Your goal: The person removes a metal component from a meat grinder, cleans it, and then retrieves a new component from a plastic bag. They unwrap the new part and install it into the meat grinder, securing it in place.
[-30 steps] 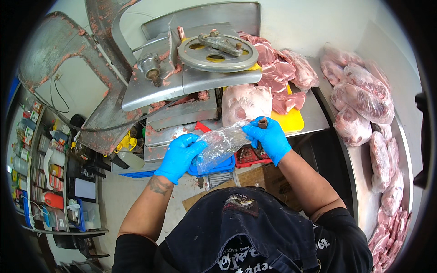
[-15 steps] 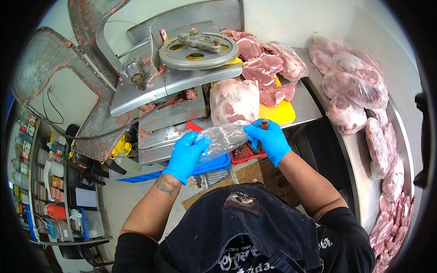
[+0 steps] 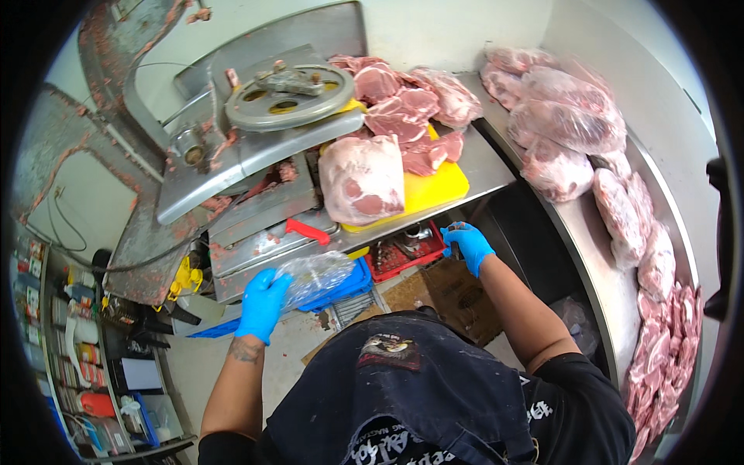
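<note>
My left hand (image 3: 262,304), in a blue glove, grips one end of a clear plastic bag (image 3: 321,276). The bag stretches to the right over a blue crate (image 3: 346,288). My right hand (image 3: 470,249), also gloved in blue, is closed around something dark brown, mostly hidden by the fingers; its kind does not show. It is apart from the bag, right of a red crate (image 3: 399,267). Beyond the hands, a large pale block of meat (image 3: 361,180) rests at the edge of a yellow cutting board (image 3: 434,188). A red-handled tool (image 3: 307,232) lies left of it.
A metal machine with a large wheel (image 3: 288,99) and scraps of meat stands at the left. Sliced meat (image 3: 403,112) is piled on the board. Plastic-wrapped meat (image 3: 573,116) and loose cuts (image 3: 663,356) line the right-hand counter. Shelves (image 3: 85,341) hold containers at far left.
My right hand has let go of the bag and moved apart from it, keeping the brown thing. My left hand has moved left and down with the bag. The whole view has shifted.
</note>
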Demonstrator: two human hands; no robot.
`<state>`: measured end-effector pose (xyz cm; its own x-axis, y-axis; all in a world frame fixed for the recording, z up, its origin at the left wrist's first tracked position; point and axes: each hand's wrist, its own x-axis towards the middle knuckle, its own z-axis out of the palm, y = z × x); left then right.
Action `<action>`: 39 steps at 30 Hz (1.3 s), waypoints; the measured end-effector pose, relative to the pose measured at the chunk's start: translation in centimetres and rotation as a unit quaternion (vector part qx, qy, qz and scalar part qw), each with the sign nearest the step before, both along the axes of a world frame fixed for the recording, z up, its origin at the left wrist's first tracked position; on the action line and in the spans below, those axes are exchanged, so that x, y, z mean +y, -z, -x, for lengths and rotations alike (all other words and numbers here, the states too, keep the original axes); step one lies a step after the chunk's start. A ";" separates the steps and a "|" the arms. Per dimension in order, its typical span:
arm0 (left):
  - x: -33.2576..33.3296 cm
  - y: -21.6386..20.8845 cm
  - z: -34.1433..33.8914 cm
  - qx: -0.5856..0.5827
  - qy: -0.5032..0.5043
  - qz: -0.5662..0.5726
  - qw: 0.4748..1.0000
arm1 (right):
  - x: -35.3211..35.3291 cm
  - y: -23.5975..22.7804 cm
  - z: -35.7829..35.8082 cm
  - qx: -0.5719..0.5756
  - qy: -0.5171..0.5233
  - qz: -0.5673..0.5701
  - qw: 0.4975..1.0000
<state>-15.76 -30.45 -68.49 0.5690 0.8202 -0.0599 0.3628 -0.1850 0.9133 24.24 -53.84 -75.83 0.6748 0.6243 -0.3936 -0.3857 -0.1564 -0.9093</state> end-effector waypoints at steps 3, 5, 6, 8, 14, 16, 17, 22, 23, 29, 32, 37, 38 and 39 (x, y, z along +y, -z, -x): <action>0.0 1.9 1.2 0.007 -0.011 0.034 0.999 | -0.8 2.6 -3.6 -0.018 0.036 -0.047 0.998; -0.2 2.3 1.5 0.036 -0.024 0.062 0.997 | -0.3 3.4 -7.0 -0.130 0.040 -0.024 0.990; -0.4 2.4 1.5 0.056 -0.034 0.076 0.995 | 0.1 3.8 -8.6 -0.153 0.061 -0.020 0.986; -0.8 2.2 1.1 0.064 -0.031 0.078 0.994 | 1.1 4.3 -12.4 -0.248 0.103 0.008 0.963; -2.2 2.1 -1.5 0.086 -0.040 0.104 0.990 | 4.8 8.0 -23.3 -0.362 0.163 0.003 0.918; -2.5 2.1 -2.4 0.095 -0.024 0.039 0.994 | 5.8 9.5 -25.8 -0.363 0.146 0.001 0.920; -2.7 2.1 -2.8 0.094 -0.031 0.035 0.994 | 6.2 10.4 -26.6 -0.345 0.141 0.037 0.927; -3.4 0.9 -4.1 0.077 -0.039 0.074 0.993 | 6.4 12.0 -29.7 -0.344 0.055 0.083 0.934; -3.5 0.6 -4.1 0.084 -0.038 0.069 0.993 | 6.4 12.0 -30.0 -0.327 0.049 0.093 0.939; -3.5 0.0 -2.9 0.082 -0.047 0.066 0.993 | 5.7 10.5 -28.8 -0.349 0.059 0.135 0.925; -3.0 0.2 -1.5 0.087 -0.049 0.081 0.992 | 4.5 9.8 -27.4 -0.360 0.071 0.154 0.918; -2.2 0.2 0.8 0.095 -0.071 0.131 0.984 | 2.9 10.3 -24.8 -0.358 0.130 0.145 0.913; -2.1 0.2 1.1 0.083 -0.067 0.119 0.987 | 2.8 10.6 -23.9 -0.366 0.147 0.145 0.907; -1.9 0.3 1.3 0.074 -0.058 0.110 0.989 | 2.6 10.7 -22.9 -0.362 0.170 0.153 0.904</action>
